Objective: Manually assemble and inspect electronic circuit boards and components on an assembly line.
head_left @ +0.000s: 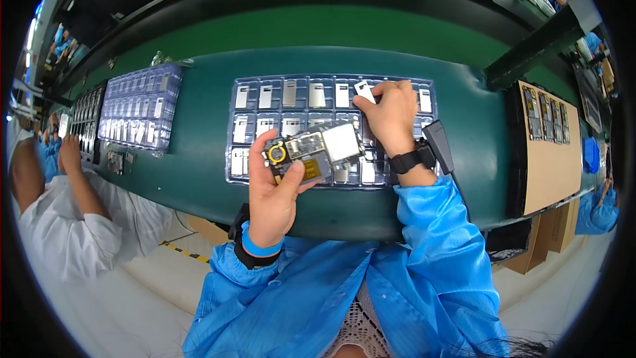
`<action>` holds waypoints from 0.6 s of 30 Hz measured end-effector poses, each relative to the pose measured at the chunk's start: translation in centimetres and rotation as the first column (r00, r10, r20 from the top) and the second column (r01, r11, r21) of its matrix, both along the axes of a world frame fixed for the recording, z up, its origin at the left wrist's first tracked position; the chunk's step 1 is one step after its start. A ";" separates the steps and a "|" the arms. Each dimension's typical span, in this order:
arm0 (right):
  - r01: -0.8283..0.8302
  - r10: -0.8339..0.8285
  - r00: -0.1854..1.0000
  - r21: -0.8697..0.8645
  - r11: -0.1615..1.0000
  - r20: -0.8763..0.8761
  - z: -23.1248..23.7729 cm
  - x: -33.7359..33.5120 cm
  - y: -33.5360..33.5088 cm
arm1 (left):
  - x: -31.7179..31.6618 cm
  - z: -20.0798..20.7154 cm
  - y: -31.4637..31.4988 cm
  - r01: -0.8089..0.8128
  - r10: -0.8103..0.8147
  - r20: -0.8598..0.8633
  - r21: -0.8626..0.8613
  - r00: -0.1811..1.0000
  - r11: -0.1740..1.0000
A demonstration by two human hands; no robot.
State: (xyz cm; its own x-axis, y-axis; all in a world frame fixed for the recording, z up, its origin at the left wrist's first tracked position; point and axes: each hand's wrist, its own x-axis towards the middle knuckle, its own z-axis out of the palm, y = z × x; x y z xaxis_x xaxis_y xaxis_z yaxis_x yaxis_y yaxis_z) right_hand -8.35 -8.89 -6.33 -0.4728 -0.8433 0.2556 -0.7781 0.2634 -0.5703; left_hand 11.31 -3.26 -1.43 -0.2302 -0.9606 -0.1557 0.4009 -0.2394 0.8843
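Note:
My left hand [275, 189] holds a phone circuit board assembly [313, 149] tilted above the near part of a clear plastic tray [230, 126]. The board carries a yellow ring at its left end, a whitish square plate at its right and a gold patch low down. Over the tray's back row, my right hand [389, 109] pinches a small silver metal plate [363, 89] between thumb and fingers. The plate sits slanted at a pocket; whether it touches the tray I cannot tell. Similar silver plates [265, 96] lie in the other pockets, and the board hides some of them.
Left on the green table [205, 93] stand a stack of clear trays [139, 109] and a black tray [86, 119], near a co-worker's hand [68, 154]. At right, a tan board [550, 166] holds several circuit boards [544, 116]. A dark post [530, 56] rises behind it.

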 end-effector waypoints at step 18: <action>-0.294 0.259 0.539 -0.110 0.950 0.801 9.5 -1.4 11.5 | -4.1 1.4 2.5 0.325 -0.324 0.038 -0.062 0.945 0.944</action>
State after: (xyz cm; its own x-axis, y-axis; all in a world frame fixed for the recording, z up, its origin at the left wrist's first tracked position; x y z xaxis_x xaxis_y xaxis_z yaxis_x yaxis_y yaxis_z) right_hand -9.73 2.65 3.21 -0.2091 -0.9684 -0.1359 -0.0466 0.1487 -0.9878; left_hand 7.21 -0.72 -0.01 -0.5278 -0.8429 -0.1047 0.2870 -0.2931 0.9120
